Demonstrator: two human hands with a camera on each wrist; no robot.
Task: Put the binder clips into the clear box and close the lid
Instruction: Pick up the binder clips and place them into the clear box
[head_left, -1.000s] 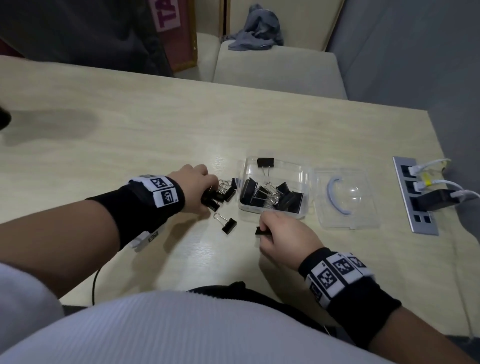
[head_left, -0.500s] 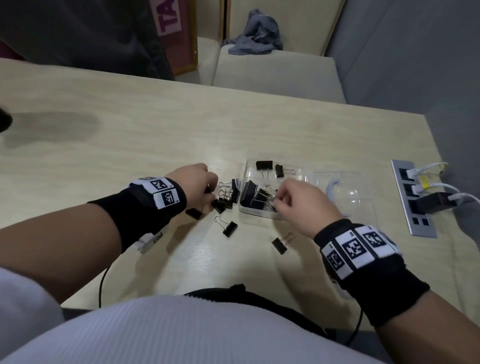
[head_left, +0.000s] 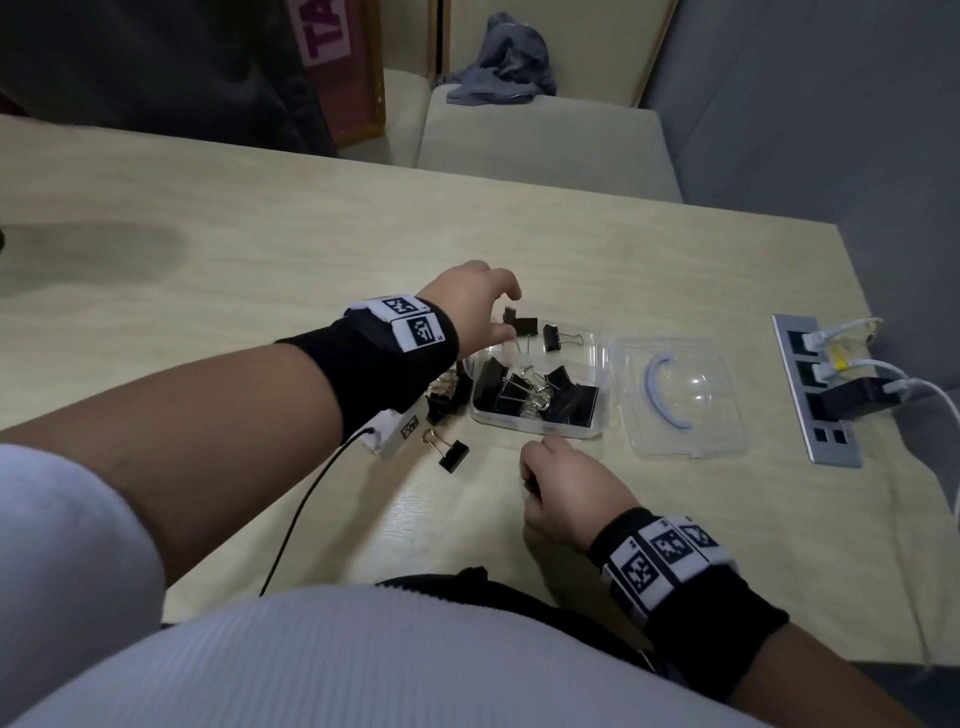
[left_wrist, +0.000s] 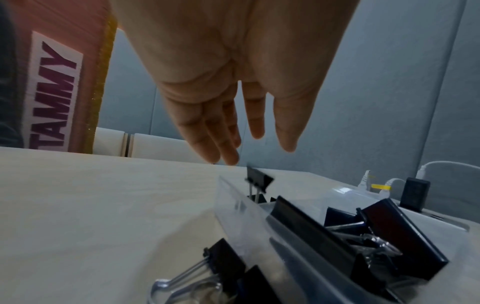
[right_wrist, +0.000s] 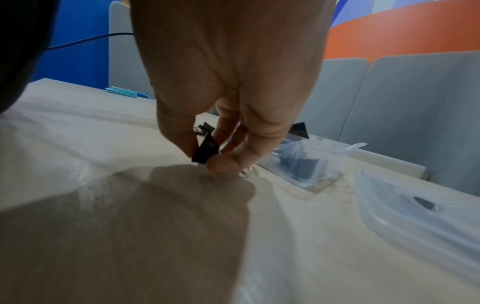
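Observation:
The clear box (head_left: 601, 400) sits mid-table with several black binder clips (head_left: 535, 395) inside. Its lid (head_left: 727, 415) lies open flat to the right. My left hand (head_left: 506, 312) hovers over the box's far left corner, fingers straight and spread. A black clip (left_wrist: 258, 179) is just below its fingertips (left_wrist: 228, 158), free of them. My right hand (head_left: 530, 480) is low on the table in front of the box. Its thumb and fingers pinch a small black clip (right_wrist: 205, 149). One loose clip (head_left: 451, 453) lies left of the box. A few more (head_left: 444, 395) sit partly hidden under my left wrist.
A grey power strip (head_left: 815, 415) with white cables and a black plug is set into the table at the right. A black wire (head_left: 306, 514) runs from my left wrist toward the near edge. Beige chairs (head_left: 545, 140) stand beyond the table.
My left hand left the clip pile, rose over the box's far left corner and opened. My right hand came back from the box to the table and pinched the clip lying there.

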